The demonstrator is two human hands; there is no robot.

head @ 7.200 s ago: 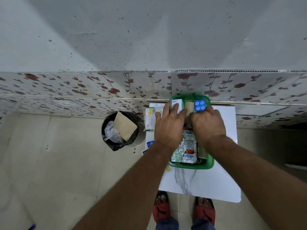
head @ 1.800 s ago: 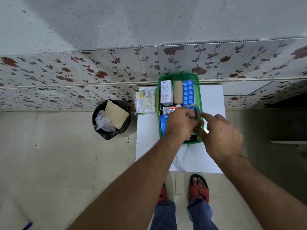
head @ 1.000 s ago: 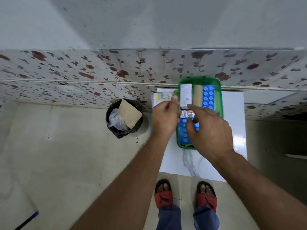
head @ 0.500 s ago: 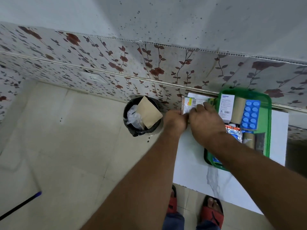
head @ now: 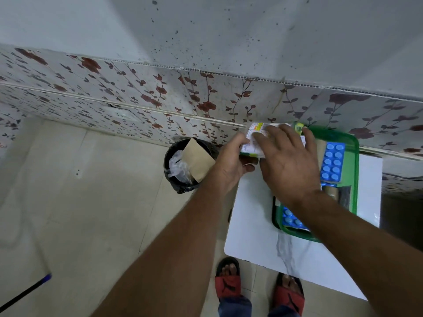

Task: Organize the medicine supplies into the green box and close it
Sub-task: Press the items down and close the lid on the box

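The green box [head: 353, 179] stands open on a small white table [head: 254, 227] against the wall. Inside it lie a blue blister pack [head: 333, 162], a second blue blister pack [head: 291, 221] near the front, and a tan roll [head: 332, 191]. At the table's far left corner both hands hold a white medicine carton [head: 254, 131] with yellow and green print. My left hand [head: 232, 160] grips its left edge from below. My right hand [head: 288, 163] lies spread over its top and hides part of the box.
A black waste bin [head: 180, 165] with a brown paper piece and plastic stands on the floor left of the table. The flowered wall panel [head: 160, 97] runs right behind the table. My feet in red sandals [head: 227, 284] stand at the table's front edge. A dark stick lies at the bottom left.
Both hands left the box's contents and moved left to the white carton beside the box, then took hold of it. The camera has swung left.
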